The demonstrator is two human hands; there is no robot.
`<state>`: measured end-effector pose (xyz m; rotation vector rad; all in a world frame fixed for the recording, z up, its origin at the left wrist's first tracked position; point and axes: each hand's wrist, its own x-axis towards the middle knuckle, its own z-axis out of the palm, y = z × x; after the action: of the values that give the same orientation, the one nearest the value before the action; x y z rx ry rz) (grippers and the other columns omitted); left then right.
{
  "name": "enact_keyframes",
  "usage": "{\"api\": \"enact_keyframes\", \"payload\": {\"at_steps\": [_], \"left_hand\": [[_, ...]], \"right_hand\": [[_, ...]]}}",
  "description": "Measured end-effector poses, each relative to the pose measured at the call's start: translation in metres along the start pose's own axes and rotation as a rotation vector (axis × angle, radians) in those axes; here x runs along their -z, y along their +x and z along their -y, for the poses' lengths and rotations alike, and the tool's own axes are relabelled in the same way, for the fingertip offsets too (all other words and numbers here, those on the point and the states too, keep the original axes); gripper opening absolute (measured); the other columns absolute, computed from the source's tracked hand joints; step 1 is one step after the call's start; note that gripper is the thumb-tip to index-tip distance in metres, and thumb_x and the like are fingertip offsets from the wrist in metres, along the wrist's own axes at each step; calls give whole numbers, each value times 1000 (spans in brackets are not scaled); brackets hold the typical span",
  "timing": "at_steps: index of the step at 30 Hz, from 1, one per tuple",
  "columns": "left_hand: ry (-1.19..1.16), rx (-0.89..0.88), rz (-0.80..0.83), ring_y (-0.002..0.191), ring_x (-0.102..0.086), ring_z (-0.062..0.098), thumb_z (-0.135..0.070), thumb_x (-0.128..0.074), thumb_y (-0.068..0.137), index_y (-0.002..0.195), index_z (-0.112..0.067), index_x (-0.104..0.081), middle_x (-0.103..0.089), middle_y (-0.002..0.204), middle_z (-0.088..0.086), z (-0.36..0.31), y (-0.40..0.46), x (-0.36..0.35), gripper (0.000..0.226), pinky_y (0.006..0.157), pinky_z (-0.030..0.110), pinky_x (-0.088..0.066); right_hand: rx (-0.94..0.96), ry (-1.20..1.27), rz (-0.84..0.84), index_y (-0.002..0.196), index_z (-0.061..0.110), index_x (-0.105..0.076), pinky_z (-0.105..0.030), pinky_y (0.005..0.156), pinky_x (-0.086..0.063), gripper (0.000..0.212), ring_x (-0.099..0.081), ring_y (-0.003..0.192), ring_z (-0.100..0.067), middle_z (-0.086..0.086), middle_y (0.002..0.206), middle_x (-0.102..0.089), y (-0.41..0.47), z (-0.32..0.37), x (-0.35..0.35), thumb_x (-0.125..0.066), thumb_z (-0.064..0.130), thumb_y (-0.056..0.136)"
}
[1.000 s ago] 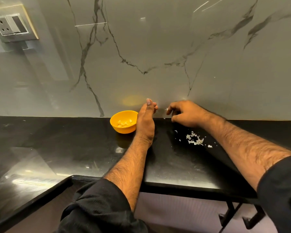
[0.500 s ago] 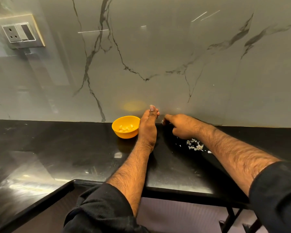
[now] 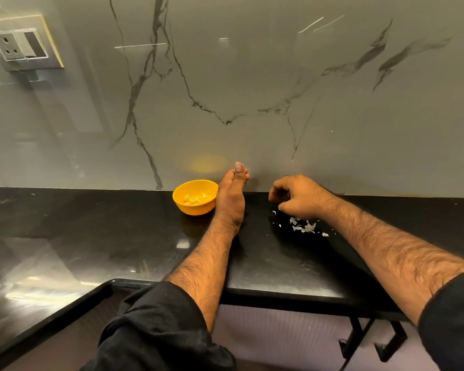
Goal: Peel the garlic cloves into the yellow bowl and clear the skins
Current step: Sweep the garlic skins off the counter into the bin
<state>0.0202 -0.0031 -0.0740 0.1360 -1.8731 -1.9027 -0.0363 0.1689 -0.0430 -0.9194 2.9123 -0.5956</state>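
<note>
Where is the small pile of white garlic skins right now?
In the head view, the white garlic skins lie on the black countertop, right of centre, just beneath the right hand.

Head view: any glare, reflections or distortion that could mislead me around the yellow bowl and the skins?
Head view: glare washes the glossy black countertop at lower left; the round yellow plastic bowl throws a yellow reflection on the marble-look wall behind it; wide-angle bowing bends the counter's edge; the white garlic skins by the right hand stay sharp against black.

yellow bowl (image 3: 196, 196): sitting upright at far counter edge | peeled garlic cloves (image 3: 195, 200): lying pale inside it | skins (image 3: 303, 226): lying scattered, white, well right of bowl
</note>
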Motion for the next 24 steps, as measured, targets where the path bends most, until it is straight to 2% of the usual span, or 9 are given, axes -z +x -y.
{"api": "enact_keyframes", "payload": {"at_steps": [2, 4, 6, 8, 10, 13, 16, 20, 24], "left_hand": [[2, 1, 1, 124, -65, 21, -74, -39, 92, 106, -28, -69, -73, 121, 3, -1, -1, 0, 57, 117, 50, -42], [8, 2, 3, 124, -65, 21, -74, -39, 91, 108, -29, -69, -73, 122, 2, -1, -1, 0, 57, 117, 50, -43], [16, 2, 7, 124, -65, 20, -74, -38, 92, 109, -30, -69, -73, 122, 1, -1, -1, 0, 57, 116, 49, -43], [24, -5, 10, 123, -64, 20, -74, -37, 92, 108, -30, -69, -73, 122, 0, -2, -1, -1, 56, 115, 47, -44], [31, -17, 21, 122, -65, 20, -76, -38, 91, 107, -30, -69, -73, 120, 0, -2, -2, -1, 58, 115, 47, -44], [44, -36, 34, 120, -66, 21, -86, -39, 84, 106, -28, -70, -74, 117, 1, 0, -4, -2, 68, 115, 48, -44], [53, -31, 35, 121, -67, 18, -80, -39, 91, 109, -27, -70, -74, 118, 1, 0, -6, -1, 64, 117, 50, -43], [57, -22, 39, 122, -65, 16, -75, -37, 93, 110, -28, -69, -73, 120, 0, -3, -10, -1, 59, 118, 50, -41], [59, -12, 51, 123, -64, 16, -76, -36, 92, 115, -29, -68, -73, 122, -1, -3, -10, -1, 61, 119, 51, -41]], "right_hand": [[112, -38, 39, 118, 33, -75, -34, 100, -56, 21, -64, 110, -6, 14, 119, -69, -7, 3, -5, -68, 29, 98], [229, -186, 62, 124, 31, -76, -31, 104, -52, 29, -63, 116, -5, 15, 128, -70, -19, 2, -9, -60, 41, 102], [281, -304, 44, 119, 29, -79, -31, 101, -55, 34, -66, 111, -4, 15, 120, -73, -31, -4, -9, -55, 46, 100], [268, -352, 9, 105, 29, -80, -33, 90, -58, 37, -66, 94, -4, 16, 99, -73, -40, -11, -4, -51, 50, 96], [252, -323, -47, 98, 31, -75, -32, 88, -57, 37, -62, 88, -3, 18, 91, -66, -46, -10, -5, -50, 57, 96], [246, -338, -126, 111, 33, -63, -36, 101, -43, 56, -52, 105, -8, 13, 109, -54, -51, 6, -29, -40, 82, 94], [74, -334, -149, 109, 36, -52, -50, 109, -35, 66, -45, 116, -16, 7, 115, -46, -45, 5, -47, -32, 94, 85], [-122, -360, -218, 99, 38, -46, -53, 105, -38, 50, -46, 116, -22, 4, 113, -44, -44, -18, -36, -38, 86, 87], [-105, -280, -324, 107, 33, -50, -49, 105, -38, 37, -49, 119, -25, 5, 114, -48, -58, -40, -27, -43, 67, 95]]}}
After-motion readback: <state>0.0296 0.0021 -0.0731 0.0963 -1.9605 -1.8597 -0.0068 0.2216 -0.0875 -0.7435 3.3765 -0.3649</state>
